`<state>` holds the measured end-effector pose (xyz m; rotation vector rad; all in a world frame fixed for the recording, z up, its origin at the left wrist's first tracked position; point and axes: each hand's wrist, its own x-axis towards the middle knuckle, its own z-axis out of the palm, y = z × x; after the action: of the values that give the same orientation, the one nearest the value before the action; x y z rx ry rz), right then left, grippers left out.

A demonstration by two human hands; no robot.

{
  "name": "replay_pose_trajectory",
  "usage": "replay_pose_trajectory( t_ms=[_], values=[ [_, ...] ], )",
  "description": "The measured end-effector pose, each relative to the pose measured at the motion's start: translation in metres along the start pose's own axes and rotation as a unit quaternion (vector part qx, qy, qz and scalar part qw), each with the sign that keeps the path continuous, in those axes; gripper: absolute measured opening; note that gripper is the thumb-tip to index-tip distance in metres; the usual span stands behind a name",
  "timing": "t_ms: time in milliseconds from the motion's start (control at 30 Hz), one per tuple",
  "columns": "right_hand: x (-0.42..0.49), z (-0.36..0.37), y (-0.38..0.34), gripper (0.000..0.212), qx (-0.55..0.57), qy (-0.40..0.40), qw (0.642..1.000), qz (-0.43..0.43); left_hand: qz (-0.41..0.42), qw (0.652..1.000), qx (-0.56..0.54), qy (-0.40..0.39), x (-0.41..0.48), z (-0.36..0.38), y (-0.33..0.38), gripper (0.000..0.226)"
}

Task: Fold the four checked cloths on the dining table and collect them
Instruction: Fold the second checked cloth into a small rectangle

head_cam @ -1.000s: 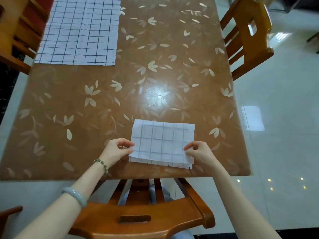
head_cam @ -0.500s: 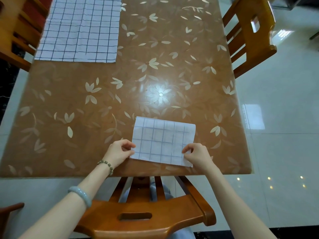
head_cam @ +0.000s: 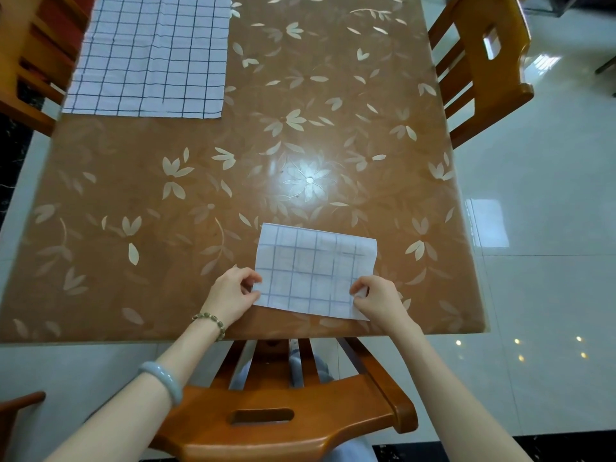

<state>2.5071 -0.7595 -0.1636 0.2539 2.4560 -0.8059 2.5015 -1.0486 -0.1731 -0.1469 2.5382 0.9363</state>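
head view: my left hand pinches the folded checked cloth at its near left corner, and my right hand pinches its near right corner. it lies flat by the dining table's near edge. an unfolded checked cloth lies at the far left corner.

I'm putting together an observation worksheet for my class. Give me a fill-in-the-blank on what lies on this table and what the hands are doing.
On the dining table, ___ checked cloths are in view.
The unfolded cloth lies flat at the far ___ corner.
The left hand and right hand each pinch a near ___ of the folded cloth.
Missing words: two; left; corner.
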Motion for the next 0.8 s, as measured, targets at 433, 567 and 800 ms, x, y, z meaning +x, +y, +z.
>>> replay_pose_trajectory(
  t_ms=[433, 567, 800],
  values=[
    [0.003, 0.006, 0.003, 0.013, -0.007, 0.01, 1.0, 0.005, 0.394, 0.884, 0.241, 0.074, 0.019, 0.045, 0.043, 0.038],
    [0.004, 0.007, 0.003, 0.013, -0.007, 0.011, 1.0, 0.003, 0.366, 0.869, 0.334, 0.014, 0.029, 0.063, 0.042, 0.058],
    [0.003, 0.007, 0.004, 0.013, 0.003, 0.009, 1.0, -0.001, 0.288, 0.891, 0.35, -0.008, 0.046, 0.064, 0.033, 0.074]
  ],
)
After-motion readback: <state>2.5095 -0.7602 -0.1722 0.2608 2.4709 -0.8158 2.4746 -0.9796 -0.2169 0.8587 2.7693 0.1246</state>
